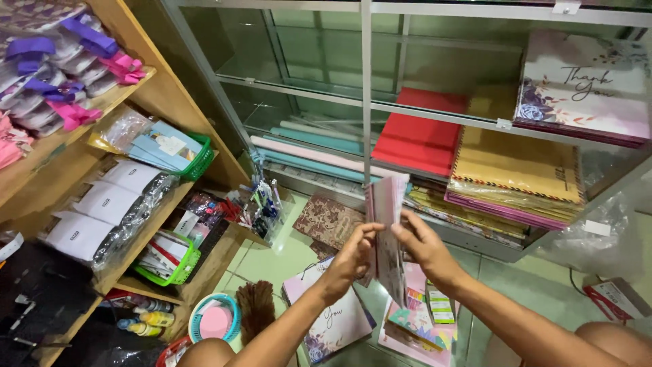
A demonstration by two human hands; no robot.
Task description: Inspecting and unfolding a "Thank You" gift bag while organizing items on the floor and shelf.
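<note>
Two hands, left hand (pixel 353 255) and right hand (pixel 421 245), gripped a stack of cards (pixel 387 238) mid-frame, apparently sorting them; next seemingly needed careful thumbing.

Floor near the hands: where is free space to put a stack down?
Bare green floor between the wooden shelf and the patterned paper; more right of the cards, near the plastic bag. Crowded under both hands.
</note>
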